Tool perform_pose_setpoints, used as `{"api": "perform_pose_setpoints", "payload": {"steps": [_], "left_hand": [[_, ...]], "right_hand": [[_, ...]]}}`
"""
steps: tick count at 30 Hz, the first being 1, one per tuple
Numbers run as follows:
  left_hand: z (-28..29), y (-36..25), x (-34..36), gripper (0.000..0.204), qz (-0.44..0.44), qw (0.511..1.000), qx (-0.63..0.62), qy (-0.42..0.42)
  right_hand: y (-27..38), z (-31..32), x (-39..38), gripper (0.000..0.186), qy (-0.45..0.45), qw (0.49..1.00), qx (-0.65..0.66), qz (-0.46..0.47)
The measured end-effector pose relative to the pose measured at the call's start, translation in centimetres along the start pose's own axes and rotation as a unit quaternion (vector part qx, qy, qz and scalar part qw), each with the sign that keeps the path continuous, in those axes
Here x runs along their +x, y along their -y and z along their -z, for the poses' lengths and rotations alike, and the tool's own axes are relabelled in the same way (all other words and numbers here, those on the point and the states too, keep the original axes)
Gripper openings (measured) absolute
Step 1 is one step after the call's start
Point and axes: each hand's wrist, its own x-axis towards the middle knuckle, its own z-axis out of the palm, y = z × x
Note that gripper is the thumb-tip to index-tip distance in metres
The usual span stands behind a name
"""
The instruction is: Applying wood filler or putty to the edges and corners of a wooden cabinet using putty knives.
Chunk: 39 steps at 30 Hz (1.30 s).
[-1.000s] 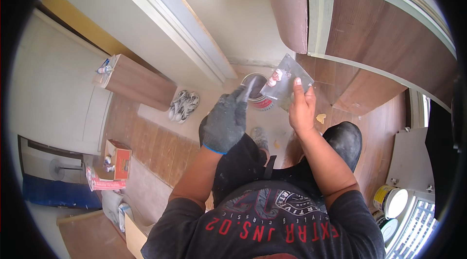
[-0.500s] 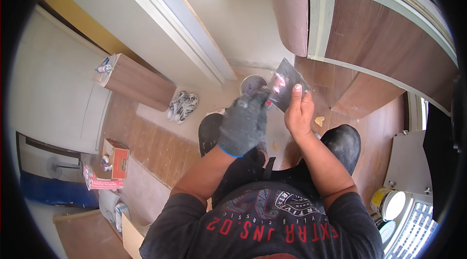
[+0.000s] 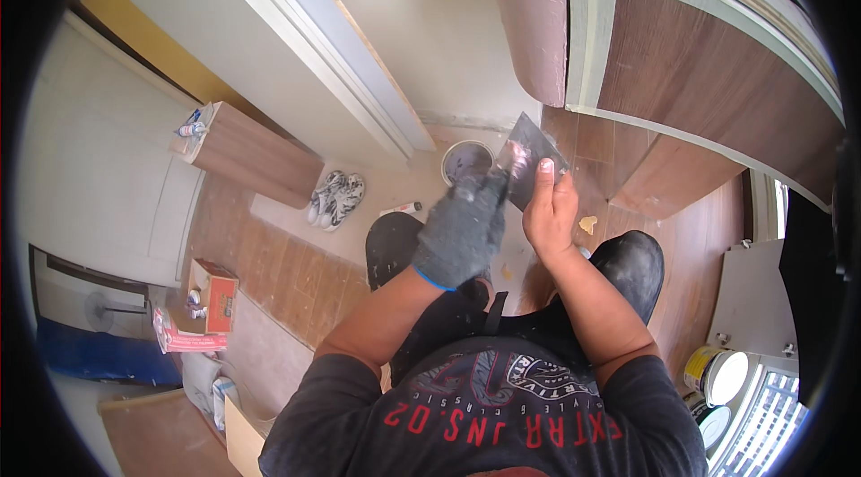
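A thin, square metal putty plate is tilted in front of me, with a pinkish-white smear or reflection on its face. My right hand is bare and grips the plate at its near right edge, the thumb lying on top. My left hand wears a grey work glove with a blue cuff and is closed, its fingers against the plate's left edge. Whatever it holds is hidden by the glove. Just beyond the glove a round bucket stands on the floor with greyish stuff inside.
A tube lies on the floor left of my knee, near patterned shoes. A wood-grain box stands farther left. Ahead is a taped wood panel; paint buckets stand at lower right.
My gloved left hand has shifted slightly right and away from me along the plate. The plate has tipped a little; my right hand keeps its grip. The tube on the floor shows more fully.
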Motion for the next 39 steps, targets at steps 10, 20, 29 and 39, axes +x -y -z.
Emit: {"api": "perform_pose_setpoints", "payload": {"steps": [10,20,29,39], "left_hand": [[-0.3,1.3,0.3,0.043,-0.011,1.0,0.016,0.016],[0.0,0.4,0.2,0.039,-0.059,0.997,-0.031,0.049],[-0.5,3.4,-0.7,0.037,-0.105,0.994,-0.003,-0.019],[0.0,5.3,-2.7,0.049,-0.076,0.987,0.139,0.027]], "right_hand": [[-0.6,0.3,0.3,0.043,0.014,0.999,-0.031,-0.018],[-1.4,-0.1,0.5,0.043,0.002,0.999,-0.019,-0.039],[-2.7,0.4,2.2,0.038,0.102,0.788,0.493,-0.355],[-1.0,0.8,3.0,0.04,0.009,0.821,0.488,-0.298]]}}
